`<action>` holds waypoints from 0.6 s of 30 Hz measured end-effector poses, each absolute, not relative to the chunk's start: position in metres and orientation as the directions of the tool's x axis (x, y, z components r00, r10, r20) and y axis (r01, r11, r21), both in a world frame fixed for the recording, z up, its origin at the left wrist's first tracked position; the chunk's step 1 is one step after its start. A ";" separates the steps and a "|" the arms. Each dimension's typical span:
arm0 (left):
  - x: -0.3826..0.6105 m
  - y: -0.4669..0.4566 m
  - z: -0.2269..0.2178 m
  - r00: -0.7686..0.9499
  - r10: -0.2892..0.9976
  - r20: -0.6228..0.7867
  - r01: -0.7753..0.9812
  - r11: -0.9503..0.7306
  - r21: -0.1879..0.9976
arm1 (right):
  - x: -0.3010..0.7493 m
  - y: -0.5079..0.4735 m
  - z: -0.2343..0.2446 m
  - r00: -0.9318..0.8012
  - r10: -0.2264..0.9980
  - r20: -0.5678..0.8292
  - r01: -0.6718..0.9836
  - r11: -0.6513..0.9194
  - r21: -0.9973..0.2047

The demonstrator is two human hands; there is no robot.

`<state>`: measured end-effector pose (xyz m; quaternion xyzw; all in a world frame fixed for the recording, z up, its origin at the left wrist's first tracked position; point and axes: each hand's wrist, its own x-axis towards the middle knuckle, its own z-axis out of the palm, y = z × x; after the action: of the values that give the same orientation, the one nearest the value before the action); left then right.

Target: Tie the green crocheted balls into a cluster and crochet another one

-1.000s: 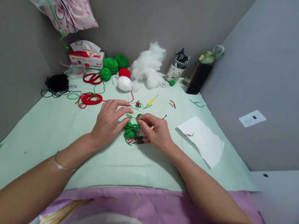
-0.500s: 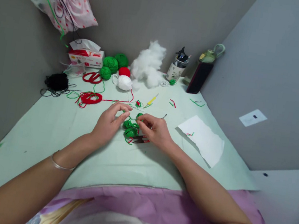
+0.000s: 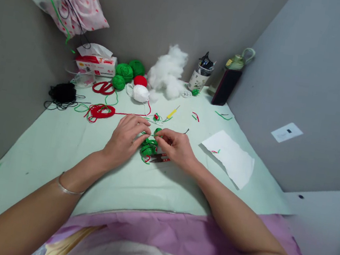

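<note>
My left hand [image 3: 127, 136] is closed in a pinch on a thin green yarn strand [image 3: 152, 135]. Close beside it, my right hand [image 3: 177, 146] pinches the same strand between thumb and fingertips. Just below the fingertips, green crocheted pieces [image 3: 148, 149] lie on the table, partly covered by my left fingers. A pair of thread snips [image 3: 159, 158] with dark blades and red-marked handles lies under my right hand, partly hidden by it.
Beyond my hands lie a yellow-handled crochet hook [image 3: 172, 113], coiled red yarn [image 3: 101, 111], red scissors [image 3: 103, 87], green yarn balls [image 3: 123, 72] and white stuffing [image 3: 168, 74]. A black yarn heap [image 3: 63, 93] is at left, torn white paper [image 3: 229, 160] at right. A phone [image 3: 226, 87] leans behind.
My left hand has moved right, nearer my right hand, and its fingertips now meet the green strand. My right hand has barely moved. The whole view has shifted slightly.
</note>
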<state>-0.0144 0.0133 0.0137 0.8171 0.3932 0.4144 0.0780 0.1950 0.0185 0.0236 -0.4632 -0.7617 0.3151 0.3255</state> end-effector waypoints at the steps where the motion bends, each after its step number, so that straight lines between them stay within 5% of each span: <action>1: -0.014 0.013 0.014 0.338 0.716 0.611 0.568 -0.673 0.474 | 0.195 0.019 0.024 -0.361 0.910 0.203 0.502 0.374 -0.780; 7: -0.013 0.012 0.019 0.187 0.801 0.568 0.439 -0.586 0.681 | 0.196 0.018 0.025 -0.368 0.908 0.202 0.522 0.381 -0.763; 12: -0.013 0.014 0.025 -0.010 0.946 0.323 0.121 -0.320 0.940 | 0.196 0.019 0.024 -0.361 0.919 0.159 0.514 0.339 -0.788; 18: -0.015 0.019 0.029 -0.091 0.994 0.061 -0.277 -0.084 0.957 | 0.195 0.021 0.029 -0.371 0.925 0.088 0.390 0.241 -0.889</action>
<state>-0.0148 0.0187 0.0285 0.4214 0.4255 0.6038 0.5261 0.1951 0.0206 0.0295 -0.4577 -0.7178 0.4124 0.3244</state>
